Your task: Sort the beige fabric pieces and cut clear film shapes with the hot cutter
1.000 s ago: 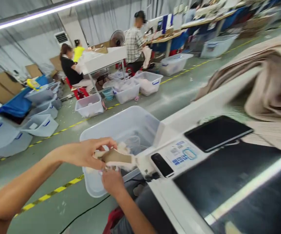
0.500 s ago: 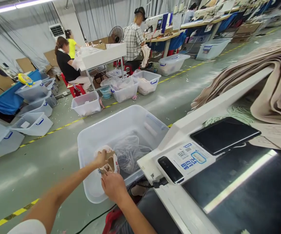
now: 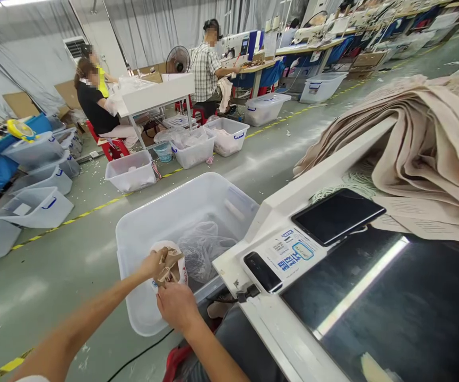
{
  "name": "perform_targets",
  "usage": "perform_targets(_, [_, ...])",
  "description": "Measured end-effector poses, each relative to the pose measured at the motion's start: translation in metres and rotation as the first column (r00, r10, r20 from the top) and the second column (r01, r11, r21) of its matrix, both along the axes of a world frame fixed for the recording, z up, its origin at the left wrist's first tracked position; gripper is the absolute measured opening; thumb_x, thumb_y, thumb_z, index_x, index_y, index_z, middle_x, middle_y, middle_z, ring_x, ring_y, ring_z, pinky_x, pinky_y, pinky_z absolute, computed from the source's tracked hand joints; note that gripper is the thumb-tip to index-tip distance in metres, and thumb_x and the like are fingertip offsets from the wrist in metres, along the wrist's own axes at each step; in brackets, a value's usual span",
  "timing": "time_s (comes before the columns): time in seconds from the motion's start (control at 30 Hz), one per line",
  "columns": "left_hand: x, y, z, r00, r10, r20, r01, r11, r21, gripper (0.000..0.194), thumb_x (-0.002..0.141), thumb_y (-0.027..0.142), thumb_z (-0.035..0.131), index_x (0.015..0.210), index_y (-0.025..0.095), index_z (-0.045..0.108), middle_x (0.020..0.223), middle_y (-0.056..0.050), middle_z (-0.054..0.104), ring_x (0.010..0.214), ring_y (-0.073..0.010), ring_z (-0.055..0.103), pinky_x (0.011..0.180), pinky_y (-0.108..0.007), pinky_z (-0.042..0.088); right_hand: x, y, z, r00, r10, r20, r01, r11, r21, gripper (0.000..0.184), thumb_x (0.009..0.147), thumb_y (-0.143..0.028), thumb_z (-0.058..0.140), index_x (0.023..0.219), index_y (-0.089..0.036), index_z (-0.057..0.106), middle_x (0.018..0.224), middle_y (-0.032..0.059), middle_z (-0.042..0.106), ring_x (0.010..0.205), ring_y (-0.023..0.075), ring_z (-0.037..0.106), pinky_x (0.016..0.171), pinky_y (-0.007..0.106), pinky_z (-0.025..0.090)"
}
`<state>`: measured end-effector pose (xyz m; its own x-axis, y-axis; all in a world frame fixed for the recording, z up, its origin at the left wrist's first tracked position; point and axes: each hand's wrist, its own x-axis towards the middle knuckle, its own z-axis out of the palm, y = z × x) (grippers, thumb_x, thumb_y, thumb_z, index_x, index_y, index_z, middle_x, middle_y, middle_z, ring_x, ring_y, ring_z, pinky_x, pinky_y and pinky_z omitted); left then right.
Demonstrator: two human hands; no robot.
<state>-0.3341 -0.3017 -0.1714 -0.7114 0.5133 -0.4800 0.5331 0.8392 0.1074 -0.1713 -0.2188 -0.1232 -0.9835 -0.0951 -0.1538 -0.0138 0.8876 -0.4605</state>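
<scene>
A white bag with red print and a crumpled brown paper inside sits at the near end of a translucent plastic tub. On the bag's left edge, my left hand is closed around the brown paper. My right hand grips the near side of the bag, its fingers bent and partly hidden. Whatever lies inside the bag is covered by the folded paper. Beside the bag in the tub lies a clear plastic bag.
To my right is a white-edged table with a phone, a black tablet and stacked beige fabric. Several tubs line the yellow-striped floor. Co-workers sit beyond, one in a checked shirt. A black cable runs below.
The view has swung slightly right. Both hands stay on the bag; its brown paper is now more folded inward, covering the pale contents seen before.
</scene>
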Motion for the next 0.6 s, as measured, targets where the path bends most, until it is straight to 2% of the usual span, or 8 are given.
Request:
perform_targets(0.17, [-0.002, -0.003, 0.014, 0.988, -0.025, -0.150, 0.031, 0.999, 0.039, 0.033, 0.097, 0.030, 0.059, 0.126, 0.016, 0.055, 0.128, -0.010, 0.056, 0.112, -0.0249, 0.058, 0.094, -0.046, 0.051, 0.000, 0.000, -0.002, 1.000, 0.013, -0.023, -0.013, 1.000, -0.005, 0.019, 0.101, -0.028, 0.053, 0.103, -0.013, 0.065, 0.100, 0.0061, 0.067, 0.092, 0.0196, 0.066, 0.080, 0.038, 0.057])
perform_targets(0.37, [0.005, -0.002, 0.018, 0.984, -0.098, -0.146, 0.114, 0.988, 0.106, 0.037, 0.096, 0.019, 0.058, 0.132, 0.016, 0.053, 0.138, -0.011, 0.051, 0.124, -0.0268, 0.052, 0.104, -0.049, 0.044, 0.006, -0.002, 0.000, 0.995, 0.013, -0.096, -0.015, 1.000, -0.022, 0.017, 0.098, -0.023, 0.052, 0.106, -0.015, 0.064, 0.104, 0.0056, 0.067, 0.090, 0.0201, 0.066, 0.074, 0.035, 0.056])
perform_targets(0.47, [-0.004, -0.001, 0.015, 0.988, -0.059, -0.142, 0.078, 0.989, 0.127, 0.045, 0.095, 0.019, 0.059, 0.139, 0.016, 0.048, 0.145, -0.013, 0.045, 0.132, -0.0303, 0.045, 0.109, -0.054, 0.039, 0.005, -0.001, -0.002, 0.987, -0.008, -0.159, 0.000, 0.999, -0.047, 0.017, 0.095, -0.021, 0.053, 0.106, -0.017, 0.065, 0.104, 0.0052, 0.068, 0.089, 0.0208, 0.066, 0.072, 0.033, 0.056])
perform_targets(0.6, [-0.017, 0.001, 0.006, 0.998, 0.036, -0.057, -0.028, 0.990, 0.136, 0.045, 0.095, 0.027, 0.062, 0.137, 0.017, 0.050, 0.141, -0.013, 0.049, 0.126, -0.0299, 0.052, 0.104, -0.054, 0.044, 0.012, 0.002, -0.003, 0.964, -0.038, -0.265, 0.003, 0.991, -0.131, 0.024, 0.091, -0.014, 0.054, 0.111, -0.021, 0.065, 0.111, 0.0039, 0.068, 0.100, 0.0187, 0.064, 0.081, 0.028, 0.053])
